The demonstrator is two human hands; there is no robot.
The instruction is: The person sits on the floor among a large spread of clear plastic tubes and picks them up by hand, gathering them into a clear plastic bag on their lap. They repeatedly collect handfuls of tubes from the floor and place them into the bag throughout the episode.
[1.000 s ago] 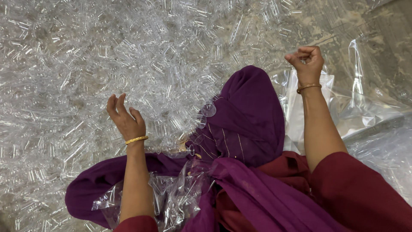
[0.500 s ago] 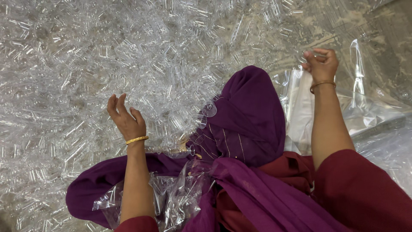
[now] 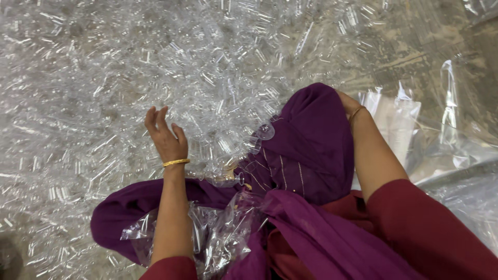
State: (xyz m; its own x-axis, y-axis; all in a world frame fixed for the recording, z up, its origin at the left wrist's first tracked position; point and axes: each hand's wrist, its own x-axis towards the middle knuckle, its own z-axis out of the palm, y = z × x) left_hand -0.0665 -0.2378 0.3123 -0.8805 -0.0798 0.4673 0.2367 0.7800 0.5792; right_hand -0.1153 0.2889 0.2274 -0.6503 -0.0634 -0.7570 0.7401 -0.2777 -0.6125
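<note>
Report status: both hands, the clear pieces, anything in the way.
Left hand open, resting on clear pieces. Right hand mostly hidden behind purple cloth; grip unclear. Plastic bag on lap.

Clear plastic pieces, heaped loosely (glinting), spread across floor

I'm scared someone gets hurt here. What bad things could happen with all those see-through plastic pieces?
The left hand reaches bare into the heap of clear plastic pieces, so a sharp edge might scratch it. The purple cloth lies against the heap, so pieces could catch in it and get carried off. The right hand is mostly hidden behind that cloth near the clear plastic bag, so it may grab the wrong thing.
</note>
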